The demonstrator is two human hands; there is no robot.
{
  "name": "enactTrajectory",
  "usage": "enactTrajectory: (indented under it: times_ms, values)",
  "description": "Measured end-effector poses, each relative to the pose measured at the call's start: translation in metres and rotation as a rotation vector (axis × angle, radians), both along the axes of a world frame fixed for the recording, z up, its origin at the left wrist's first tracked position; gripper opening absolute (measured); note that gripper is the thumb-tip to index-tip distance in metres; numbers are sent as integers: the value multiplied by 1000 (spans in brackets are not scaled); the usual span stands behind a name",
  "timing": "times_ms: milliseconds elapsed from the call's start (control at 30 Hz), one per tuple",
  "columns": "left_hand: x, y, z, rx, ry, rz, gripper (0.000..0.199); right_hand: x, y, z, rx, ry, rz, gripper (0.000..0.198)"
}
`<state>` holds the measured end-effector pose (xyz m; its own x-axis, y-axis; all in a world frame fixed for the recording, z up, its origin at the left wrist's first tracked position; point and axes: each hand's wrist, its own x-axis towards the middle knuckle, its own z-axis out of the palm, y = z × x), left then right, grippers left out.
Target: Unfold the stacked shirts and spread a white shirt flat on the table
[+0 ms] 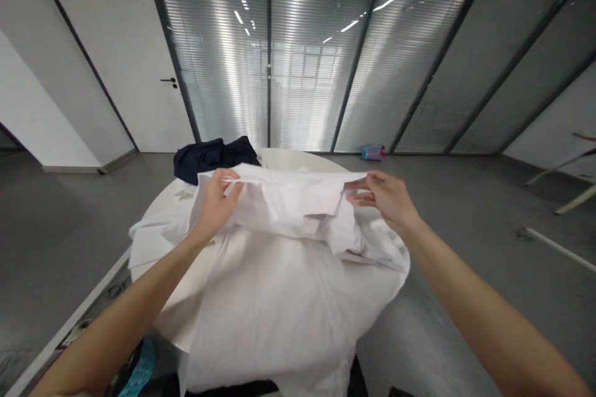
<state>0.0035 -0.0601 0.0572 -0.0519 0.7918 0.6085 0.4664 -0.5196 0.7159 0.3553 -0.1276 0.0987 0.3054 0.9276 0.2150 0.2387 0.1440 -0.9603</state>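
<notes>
A white shirt (pixel 279 298) lies over the round table and hangs down over its near edge toward me. Its upper edge, which looks like a collar, is stretched level between my two hands. My left hand (pixel 220 197) pinches the left end of that edge between thumb and fingers. At the right end, my right hand (pixel 384 197) grips the cloth, its lower fingers partly spread behind the fabric. Loose folds of the shirt, perhaps sleeves, spread out to the left and right on the table.
Dark navy cloth (pixel 212 158) sits bunched at the back left of the white round table (pixel 302 160). A blue and pink package (pixel 373 152) lies on the floor by the glass partition (pixel 302 62). Chair legs (pixel 559 167) stand at the far right.
</notes>
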Motion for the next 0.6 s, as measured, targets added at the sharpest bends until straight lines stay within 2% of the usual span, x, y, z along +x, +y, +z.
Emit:
enactTrajectory:
  times_ms: [67,133,200,267,400,533,600]
  values:
    - [11,-4,25,237,26,42,29,-3,10,20,265,-67,-54,31]
    - [25,-7,51,429,69,68,44,-9,18,43,531,-267,-121,40]
    - [38,-12,77,574,104,94,54,-17,21,68,705,-511,-186,54]
    - [48,-18,102,670,115,137,62,-26,18,95,788,-700,-246,65]
    - [51,-43,161,770,144,229,73,-34,0,153,858,-876,-433,72]
    - [28,-78,226,764,280,424,76,-29,-31,211,989,-1036,-734,73]
    - [10,-98,254,690,453,402,82,-24,-51,238,1101,-1092,-831,71]
